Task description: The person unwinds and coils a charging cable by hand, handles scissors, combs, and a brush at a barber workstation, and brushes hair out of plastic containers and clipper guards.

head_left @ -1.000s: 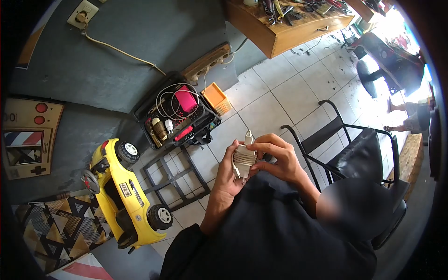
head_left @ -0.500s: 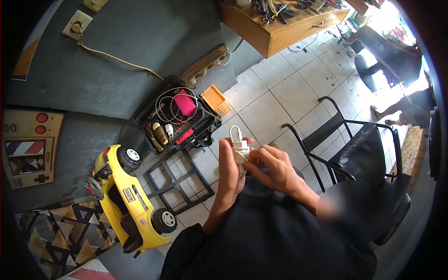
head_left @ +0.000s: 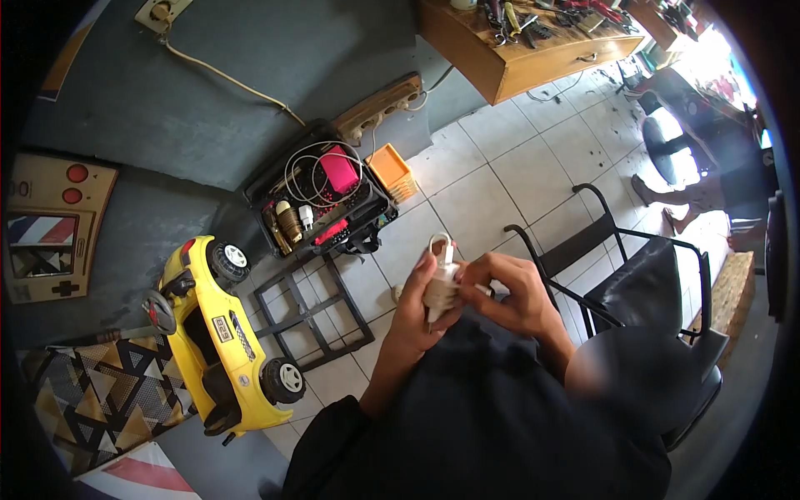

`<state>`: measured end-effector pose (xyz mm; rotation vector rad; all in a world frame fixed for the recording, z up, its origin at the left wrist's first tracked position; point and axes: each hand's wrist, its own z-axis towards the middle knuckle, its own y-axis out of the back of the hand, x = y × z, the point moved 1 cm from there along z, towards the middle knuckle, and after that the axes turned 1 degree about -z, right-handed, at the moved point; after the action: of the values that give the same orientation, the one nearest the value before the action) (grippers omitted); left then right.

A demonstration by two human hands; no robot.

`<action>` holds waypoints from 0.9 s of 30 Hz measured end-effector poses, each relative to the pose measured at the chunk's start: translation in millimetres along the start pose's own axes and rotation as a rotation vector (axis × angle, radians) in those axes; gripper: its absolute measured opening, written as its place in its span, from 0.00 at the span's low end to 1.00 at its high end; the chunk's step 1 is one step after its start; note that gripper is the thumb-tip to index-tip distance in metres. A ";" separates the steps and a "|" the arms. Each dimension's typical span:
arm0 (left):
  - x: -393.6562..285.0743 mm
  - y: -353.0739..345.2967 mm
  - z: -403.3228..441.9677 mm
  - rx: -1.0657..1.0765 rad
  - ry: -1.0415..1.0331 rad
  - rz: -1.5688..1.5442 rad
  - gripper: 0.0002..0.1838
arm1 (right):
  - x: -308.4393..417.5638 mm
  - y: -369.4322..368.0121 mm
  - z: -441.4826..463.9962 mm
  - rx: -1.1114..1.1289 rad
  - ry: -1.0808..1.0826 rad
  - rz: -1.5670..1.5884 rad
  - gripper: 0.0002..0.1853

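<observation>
The fingers (head_left: 490,267) of the right hand (head_left: 523,298) are brought together at the tips, and a part of the white cable (head_left: 442,240) appears to be pinched there; because of blur, it cannot be told exactly which part. By the left hand (head_left: 407,310), the white charger (head_left: 439,293) is gripped between the thumb and the curled fingers. The charger is thus held in the air in front of the dark garment (head_left: 500,417), with a cable loop standing above it.

The charger body can be judged as light, stiff and rather smooth, so it is best held by its sides. The cable is probably soft and springy; it should be taken near its plug, without sharp bending.

Farther out, a metal frame (head_left: 352,298) is seen on the floor, near a yellow toy car (head_left: 258,392). An open black case (head_left: 382,205), in which a pink box (head_left: 339,171) is kept, is placed beside an orange basket (head_left: 404,188). On the other side, a black chair (head_left: 637,283) is seen. Tools are laid on the wooden bench (head_left: 550,71) beyond.
</observation>
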<state>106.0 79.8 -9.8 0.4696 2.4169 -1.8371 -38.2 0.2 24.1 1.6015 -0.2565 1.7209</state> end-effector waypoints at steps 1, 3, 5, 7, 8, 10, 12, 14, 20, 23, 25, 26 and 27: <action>-0.9 -8.0 0.0 -0.001 -0.008 -0.003 0.20 | 0.6 -1.2 0.8 -0.086 -0.029 -0.022 0.10; -5.4 -26.4 -1.5 -0.196 -0.176 0.076 0.23 | -0.8 2.3 2.4 -0.111 -0.091 -0.111 0.10; -7.6 -13.8 -1.7 -0.146 -0.241 0.279 0.23 | 4.4 0.8 10.7 -0.169 -0.010 -0.156 0.12; -8.6 -14.3 -2.7 -0.145 -0.314 0.590 0.24 | 5.4 -0.3 12.6 -0.230 0.068 -0.202 0.13; -7.5 -13.2 -2.9 -0.149 -0.318 0.589 0.24 | 2.8 -1.7 11.8 -0.216 0.103 -0.195 0.15; -4.1 -10.3 -4.5 -0.115 -0.302 0.627 0.25 | -1.8 -2.6 10.0 -0.201 0.136 -0.188 0.17; -3.3 -15.6 -7.1 -0.148 -0.328 0.646 0.23 | -6.6 -1.3 8.4 -0.200 0.107 -0.094 0.18; -3.7 -21.7 -9.7 -0.173 -0.411 0.714 0.18 | -12.1 -3.2 7.4 -0.210 0.133 -0.040 0.18; -7.4 -7.7 -13.1 -0.057 -0.464 0.860 0.13 | -23.8 -6.8 2.6 -0.244 0.154 0.100 0.17; -10.4 -17.9 -10.3 0.028 -0.532 0.829 0.19 | -13.1 -18.1 2.4 -0.341 0.068 0.234 0.16; -9.3 -14.2 -12.0 0.052 -0.490 0.792 0.22 | -11.9 -20.3 3.1 -0.403 0.000 0.359 0.16; -8.6 -12.5 -13.1 0.073 -0.446 0.758 0.26 | -13.6 -18.6 2.5 -0.360 0.043 0.215 0.15; -7.4 -12.5 -12.9 0.071 -0.449 0.755 0.26 | -14.8 -17.1 1.5 -0.315 0.085 0.072 0.14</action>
<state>111.1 87.6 7.2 0.7456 1.5753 -1.4769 -27.2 5.4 5.0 1.3012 -0.5208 1.7010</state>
